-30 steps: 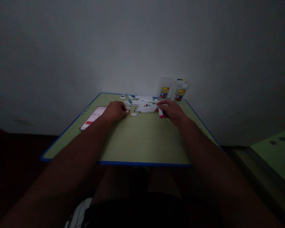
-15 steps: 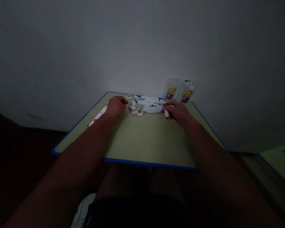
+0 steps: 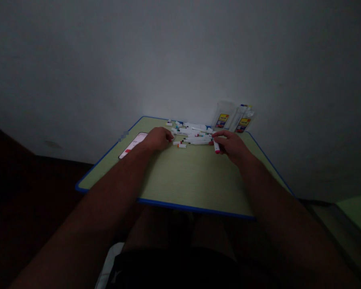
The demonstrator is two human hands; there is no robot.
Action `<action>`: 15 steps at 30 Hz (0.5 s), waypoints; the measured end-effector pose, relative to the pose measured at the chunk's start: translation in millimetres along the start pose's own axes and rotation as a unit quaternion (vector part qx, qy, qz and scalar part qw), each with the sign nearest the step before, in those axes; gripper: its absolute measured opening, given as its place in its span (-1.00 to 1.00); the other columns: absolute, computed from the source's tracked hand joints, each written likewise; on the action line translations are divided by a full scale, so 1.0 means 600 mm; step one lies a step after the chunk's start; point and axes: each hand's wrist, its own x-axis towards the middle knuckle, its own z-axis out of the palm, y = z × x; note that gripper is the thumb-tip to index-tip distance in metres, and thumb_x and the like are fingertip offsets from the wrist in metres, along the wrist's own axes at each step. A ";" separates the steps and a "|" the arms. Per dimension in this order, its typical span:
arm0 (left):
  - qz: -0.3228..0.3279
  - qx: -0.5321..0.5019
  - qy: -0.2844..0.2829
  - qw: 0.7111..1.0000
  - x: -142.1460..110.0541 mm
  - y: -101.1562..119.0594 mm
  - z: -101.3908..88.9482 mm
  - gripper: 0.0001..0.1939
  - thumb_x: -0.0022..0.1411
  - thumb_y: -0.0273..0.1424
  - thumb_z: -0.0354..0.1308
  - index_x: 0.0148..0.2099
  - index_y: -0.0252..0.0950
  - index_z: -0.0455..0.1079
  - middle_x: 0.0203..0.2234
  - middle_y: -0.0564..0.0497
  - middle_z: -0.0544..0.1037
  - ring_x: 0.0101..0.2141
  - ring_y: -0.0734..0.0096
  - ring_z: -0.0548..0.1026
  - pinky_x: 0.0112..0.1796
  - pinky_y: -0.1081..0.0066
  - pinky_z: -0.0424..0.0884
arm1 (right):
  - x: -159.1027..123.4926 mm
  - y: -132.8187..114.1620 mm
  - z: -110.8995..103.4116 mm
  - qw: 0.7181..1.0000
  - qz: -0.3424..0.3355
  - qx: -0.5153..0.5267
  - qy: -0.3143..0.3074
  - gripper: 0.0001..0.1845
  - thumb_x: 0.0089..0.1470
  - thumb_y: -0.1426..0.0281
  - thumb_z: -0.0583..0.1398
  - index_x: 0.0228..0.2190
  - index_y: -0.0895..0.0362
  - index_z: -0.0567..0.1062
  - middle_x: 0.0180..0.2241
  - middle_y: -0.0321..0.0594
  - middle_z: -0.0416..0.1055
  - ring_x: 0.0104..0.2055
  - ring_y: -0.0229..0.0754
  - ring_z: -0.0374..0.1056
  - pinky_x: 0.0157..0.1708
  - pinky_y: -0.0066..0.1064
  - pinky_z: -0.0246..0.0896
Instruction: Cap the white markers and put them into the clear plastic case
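Note:
A heap of white markers (image 3: 192,134) with coloured caps lies at the far middle of a green desk (image 3: 183,180) with a blue rim. My right hand (image 3: 233,145) is closed round a white marker with a pink-red end (image 3: 216,147), just right of the heap. My left hand (image 3: 158,139) rests on the desk at the heap's left edge with its fingers curled; whether they pinch a cap I cannot make out. A loose cap with an orange end (image 3: 182,145) lies between my hands.
A phone (image 3: 133,145) with a lit screen lies at the desk's left, beside my left wrist. Two clear marker packs (image 3: 233,118) lean on the wall at the far right corner. Another green desk (image 3: 357,212) shows at the right edge. The room is dim.
The view has swung left, so everything sits further right in the picture. My left hand lifted from the caps, then settled at the heap's left edge again. My right hand kept its marker.

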 end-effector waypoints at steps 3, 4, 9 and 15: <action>-0.023 0.020 -0.003 1.000 -0.003 0.004 -0.006 -0.62 0.00 -0.57 0.19 -0.11 -0.27 0.63 -0.21 -0.16 0.66 -0.21 0.14 0.58 -0.14 0.24 0.43 | -0.001 -0.001 0.001 1.000 -0.003 -0.003 0.001 -0.90 0.09 0.52 0.24 -0.28 0.16 0.48 -0.47 -0.22 0.57 -0.68 -0.38 0.30 -0.72 -0.59 0.06; -0.023 0.029 -0.009 0.999 -0.003 0.005 -0.007 -0.58 0.01 -0.56 0.20 -0.04 -0.27 0.62 -0.17 -0.16 0.65 -0.19 0.16 0.57 -0.13 0.26 0.42 | -0.001 -0.002 0.002 1.000 -0.002 -0.004 0.002 -0.90 0.09 0.53 0.23 -0.29 0.16 0.48 -0.48 -0.23 0.57 -0.67 -0.38 0.30 -0.72 -0.59 0.06; -0.045 0.047 -0.049 0.997 -0.004 0.012 -0.014 -0.54 0.06 -0.54 0.20 0.04 -0.24 0.59 -0.16 -0.16 0.64 -0.16 0.17 0.55 -0.08 0.29 0.37 | -0.001 -0.003 0.005 1.000 -0.001 -0.006 -0.007 -0.92 0.12 0.54 0.22 -0.31 0.15 0.47 -0.49 -0.24 0.56 -0.70 -0.39 0.28 -0.74 -0.59 0.04; -0.037 0.057 -0.057 0.996 -0.005 0.017 -0.019 -0.71 0.09 -0.54 0.19 -0.17 -0.24 0.65 -0.23 -0.15 0.65 -0.22 0.15 0.54 -0.11 0.26 0.37 | -0.006 -0.010 0.008 1.000 0.010 -0.005 -0.009 -0.93 0.14 0.54 0.24 -0.33 0.15 0.47 -0.49 -0.24 0.56 -0.71 -0.40 0.28 -0.75 -0.59 0.01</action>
